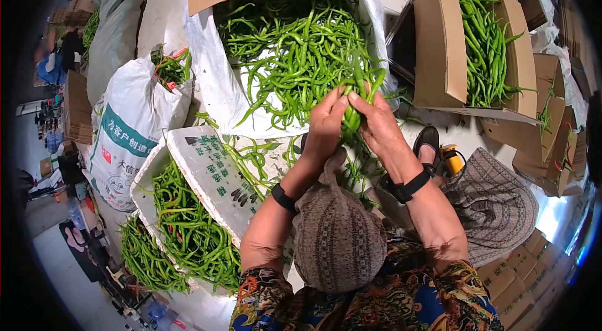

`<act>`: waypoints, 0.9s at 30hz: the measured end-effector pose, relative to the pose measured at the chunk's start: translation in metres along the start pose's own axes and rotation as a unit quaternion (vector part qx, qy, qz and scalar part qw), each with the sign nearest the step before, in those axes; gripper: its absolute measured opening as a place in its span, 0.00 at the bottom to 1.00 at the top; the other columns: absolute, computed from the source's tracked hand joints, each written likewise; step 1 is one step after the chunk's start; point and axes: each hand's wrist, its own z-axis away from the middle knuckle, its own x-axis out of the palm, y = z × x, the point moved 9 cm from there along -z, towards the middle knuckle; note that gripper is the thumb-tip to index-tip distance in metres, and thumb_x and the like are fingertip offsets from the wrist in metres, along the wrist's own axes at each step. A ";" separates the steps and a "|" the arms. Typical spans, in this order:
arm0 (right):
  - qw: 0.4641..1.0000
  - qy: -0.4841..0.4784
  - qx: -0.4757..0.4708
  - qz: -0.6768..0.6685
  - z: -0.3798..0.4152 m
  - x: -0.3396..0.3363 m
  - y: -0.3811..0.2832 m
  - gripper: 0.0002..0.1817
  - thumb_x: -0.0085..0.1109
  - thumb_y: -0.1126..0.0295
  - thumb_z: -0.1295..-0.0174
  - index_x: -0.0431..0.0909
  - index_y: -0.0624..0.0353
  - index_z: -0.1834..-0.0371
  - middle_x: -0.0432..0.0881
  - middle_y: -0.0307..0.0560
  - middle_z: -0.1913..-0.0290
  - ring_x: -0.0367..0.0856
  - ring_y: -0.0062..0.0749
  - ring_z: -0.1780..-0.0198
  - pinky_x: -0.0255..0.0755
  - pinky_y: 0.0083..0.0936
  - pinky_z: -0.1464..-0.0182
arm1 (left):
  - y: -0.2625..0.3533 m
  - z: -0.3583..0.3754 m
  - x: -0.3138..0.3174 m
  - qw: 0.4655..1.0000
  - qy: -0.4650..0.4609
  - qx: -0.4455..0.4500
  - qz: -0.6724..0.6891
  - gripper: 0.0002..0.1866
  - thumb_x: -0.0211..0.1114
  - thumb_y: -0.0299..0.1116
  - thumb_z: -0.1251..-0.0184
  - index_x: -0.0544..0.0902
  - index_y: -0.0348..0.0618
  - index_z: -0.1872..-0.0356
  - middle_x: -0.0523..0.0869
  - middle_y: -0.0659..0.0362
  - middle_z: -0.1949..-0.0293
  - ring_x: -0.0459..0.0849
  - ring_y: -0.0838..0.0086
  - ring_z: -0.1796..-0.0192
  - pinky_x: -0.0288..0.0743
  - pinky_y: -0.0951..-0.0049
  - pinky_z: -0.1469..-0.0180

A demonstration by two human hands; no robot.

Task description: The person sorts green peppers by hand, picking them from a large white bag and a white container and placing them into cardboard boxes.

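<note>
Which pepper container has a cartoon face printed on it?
The white sack with the green panel. The foam box shows lettering and dark shapes; no face shows on the big cardboard box or the white-lined heap.

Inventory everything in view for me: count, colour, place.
held peppers: several, green, in hands
loose peppers: many, green, top, lower left
liner: one, white, top
filled carton: one, brown, upper right
other cartons: several, brown, right
sacks: several, pale, left
foam box: one, white, lower left
shoe: one clear, black, right
yellow item: one, yellow, right
cloth: one, brownish, right
clutter: many, mixed, left
shirt: one, multicoloured, bottom
cap: one, brown, bottom
wristbands: two, black, wrists
left hand: one, bare, centre
right hand: one, bare, centre
</note>
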 end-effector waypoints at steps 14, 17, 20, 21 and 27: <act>0.981 0.026 0.082 -0.175 -0.030 -0.010 -0.001 0.11 0.56 0.78 0.36 0.76 0.67 0.51 0.81 0.51 0.58 0.82 0.36 0.60 0.80 0.30 0.56 | 0.058 -0.001 -0.005 0.971 0.004 0.122 -0.207 0.17 0.68 0.22 0.48 0.84 0.41 0.53 0.80 0.53 0.54 0.78 0.62 0.52 0.73 0.68 0.49; 0.986 0.004 0.052 -0.161 -0.027 -0.002 0.001 0.12 0.57 0.77 0.36 0.77 0.69 0.50 0.81 0.50 0.59 0.81 0.34 0.61 0.78 0.27 0.57 | 0.056 -0.004 -0.001 0.958 0.032 0.132 -0.251 0.16 0.70 0.24 0.50 0.85 0.41 0.56 0.79 0.54 0.59 0.76 0.59 0.54 0.72 0.63 0.52; 0.982 -0.032 0.037 -0.183 -0.017 0.009 -0.004 0.12 0.60 0.77 0.37 0.78 0.67 0.52 0.81 0.47 0.58 0.81 0.29 0.59 0.77 0.24 0.55 | 0.059 -0.005 0.002 0.946 0.046 0.167 -0.275 0.13 0.69 0.24 0.49 0.84 0.41 0.59 0.78 0.54 0.61 0.77 0.58 0.55 0.72 0.62 0.53; 0.978 -0.049 0.041 -0.197 -0.015 0.012 -0.007 0.12 0.60 0.77 0.37 0.78 0.66 0.51 0.81 0.47 0.58 0.80 0.29 0.59 0.77 0.24 0.54 | 0.061 -0.004 0.002 0.943 0.045 0.181 -0.276 0.12 0.68 0.24 0.49 0.84 0.40 0.60 0.78 0.53 0.61 0.77 0.57 0.55 0.72 0.62 0.53; 0.977 -0.155 0.010 -0.147 -0.006 0.025 -0.021 0.23 0.62 0.78 0.39 0.70 0.59 0.40 0.77 0.44 0.48 0.76 0.29 0.48 0.72 0.26 0.45 | 0.027 -0.008 -0.023 0.997 0.049 -0.049 0.029 0.06 0.60 0.24 0.37 0.79 0.35 0.60 0.80 0.53 0.58 0.79 0.69 0.56 0.74 0.70 0.51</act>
